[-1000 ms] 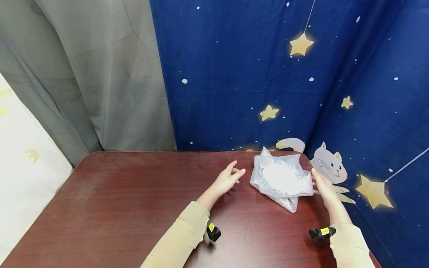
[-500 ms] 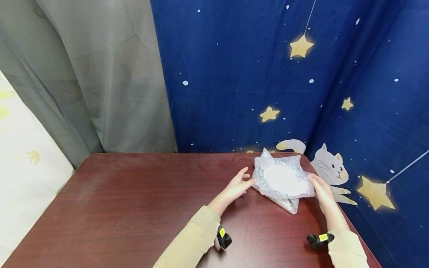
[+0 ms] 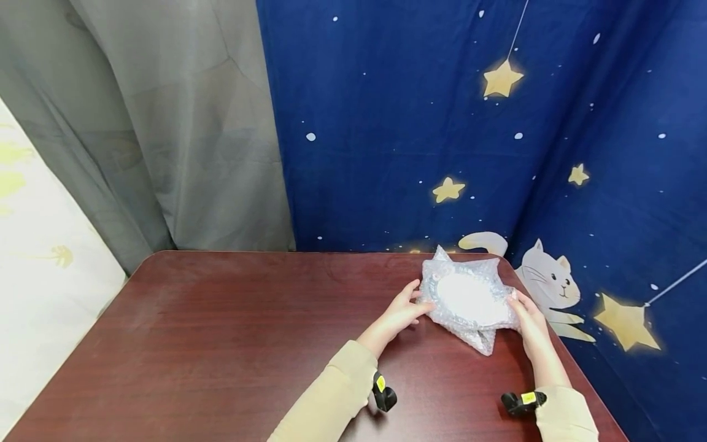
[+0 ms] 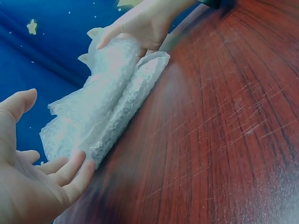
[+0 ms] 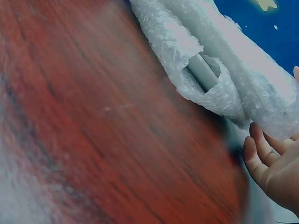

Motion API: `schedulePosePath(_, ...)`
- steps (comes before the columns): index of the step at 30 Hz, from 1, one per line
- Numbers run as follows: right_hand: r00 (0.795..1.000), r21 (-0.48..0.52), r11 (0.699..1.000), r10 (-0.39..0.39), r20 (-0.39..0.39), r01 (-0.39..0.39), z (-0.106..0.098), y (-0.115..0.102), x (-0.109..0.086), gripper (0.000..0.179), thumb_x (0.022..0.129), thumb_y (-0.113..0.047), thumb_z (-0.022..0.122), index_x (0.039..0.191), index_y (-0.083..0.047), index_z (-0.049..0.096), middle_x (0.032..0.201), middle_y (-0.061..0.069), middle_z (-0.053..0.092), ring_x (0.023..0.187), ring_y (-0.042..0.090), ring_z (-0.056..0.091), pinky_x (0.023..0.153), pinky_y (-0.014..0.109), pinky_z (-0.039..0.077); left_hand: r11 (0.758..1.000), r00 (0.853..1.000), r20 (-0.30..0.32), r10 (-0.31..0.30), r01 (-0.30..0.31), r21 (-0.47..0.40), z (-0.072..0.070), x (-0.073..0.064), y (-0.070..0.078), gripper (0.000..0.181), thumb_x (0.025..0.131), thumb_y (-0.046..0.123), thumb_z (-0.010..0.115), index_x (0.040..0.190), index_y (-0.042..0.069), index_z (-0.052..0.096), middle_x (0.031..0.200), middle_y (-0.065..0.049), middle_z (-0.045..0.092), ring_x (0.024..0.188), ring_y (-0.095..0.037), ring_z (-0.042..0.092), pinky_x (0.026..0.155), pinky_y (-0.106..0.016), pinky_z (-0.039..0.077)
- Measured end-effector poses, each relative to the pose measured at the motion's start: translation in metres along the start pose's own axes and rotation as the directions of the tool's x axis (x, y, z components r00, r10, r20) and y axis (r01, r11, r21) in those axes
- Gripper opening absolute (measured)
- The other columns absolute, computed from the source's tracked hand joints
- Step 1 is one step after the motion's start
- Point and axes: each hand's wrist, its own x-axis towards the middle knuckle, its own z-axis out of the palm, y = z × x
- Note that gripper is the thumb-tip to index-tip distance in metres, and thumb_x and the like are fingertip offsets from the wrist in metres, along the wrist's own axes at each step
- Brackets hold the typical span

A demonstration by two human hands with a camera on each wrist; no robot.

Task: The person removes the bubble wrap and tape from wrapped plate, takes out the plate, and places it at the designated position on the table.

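Two flat bubble-wrapped packages lie stacked crosswise at the table's far right. The upper package (image 3: 469, 298) shows a bright white glare on top. Under it, corners of the lower package (image 3: 482, 341) stick out; through a gap in its wrap a grey edge (image 5: 203, 73) shows in the right wrist view. My right hand (image 3: 531, 322) pinches the upper package's right end, thumb above and fingers beneath. At the left side is my left hand (image 3: 400, 312), fingertips right at the wrap. Its thumb stands apart from its loosely bent fingers (image 4: 70, 175) in the left wrist view.
The dark red wooden table (image 3: 237, 344) stretches out to the left. Behind it hang a grey curtain (image 3: 221, 135) and a blue star-patterned curtain (image 3: 381, 123). The table's right edge runs close by the right forearm.
My left hand has moved right to the packages' left side. My right hand has closed in from beside them onto the right end. The packages stay in about the same place.
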Motion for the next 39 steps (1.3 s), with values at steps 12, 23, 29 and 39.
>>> schedulePosePath(12, 0.999, 0.09, 0.996, 0.0, -0.032, 0.003, 0.002, 0.004, 0.001, 0.076, 0.097, -0.043, 0.051, 0.153, -0.004, 0.017, 0.139, 0.008, 0.031, 0.093, -0.005, 0.047, 0.074, 0.013, 0.044, 1.0, 1.0, -0.002, -0.016, 0.016, -0.017, 0.011, 0.006, -0.004, 0.078, 0.085, 0.02, 0.072, 0.15, 0.009, 0.03, 0.142, -0.012, 0.045, 0.099, -0.02, 0.06, 0.073, -0.041, 0.053)
schedulePosePath(23, 1.0, 0.062, 0.998, -0.003, -0.009, 0.004, -0.001, -0.001, 0.0, 0.076, 0.096, -0.042, 0.054, 0.151, -0.002, 0.02, 0.109, -0.016, 0.045, 0.086, -0.005, 0.051, 0.073, 0.014, 0.045, 0.998, 0.999, -0.014, -0.038, 0.038, -0.043, 0.017, 0.006, 0.002, 0.079, 0.084, 0.015, 0.072, 0.15, 0.01, 0.03, 0.142, -0.014, 0.044, 0.082, -0.016, 0.061, 0.068, -0.04, 0.053)
schedulePosePath(29, 1.0, 0.016, 1.0, -0.014, 0.009, 0.014, -0.004, -0.001, 0.001, 0.077, 0.097, -0.043, 0.052, 0.151, -0.001, 0.02, 0.107, -0.018, 0.045, 0.086, -0.005, 0.051, 0.073, 0.014, 0.045, 0.997, 0.999, -0.015, -0.047, 0.046, -0.059, 0.018, 0.006, 0.002, 0.078, 0.084, 0.015, 0.072, 0.15, 0.01, 0.03, 0.142, -0.014, 0.044, 0.083, -0.016, 0.062, 0.069, -0.04, 0.052)
schedulePosePath(39, 0.997, -0.101, 0.992, -0.073, 0.037, 0.077, -0.007, -0.002, 0.003, 0.074, 0.098, -0.043, 0.049, 0.15, 0.001, 0.021, 0.134, 0.007, 0.039, 0.096, -0.005, 0.047, 0.077, 0.012, 0.042, 0.996, 0.999, -0.026, -0.038, 0.036, -0.083, 0.019, 0.007, 0.001, 0.078, 0.083, 0.012, 0.073, 0.149, 0.008, 0.032, 0.14, -0.015, 0.045, 0.091, -0.017, 0.063, 0.07, -0.038, 0.053)
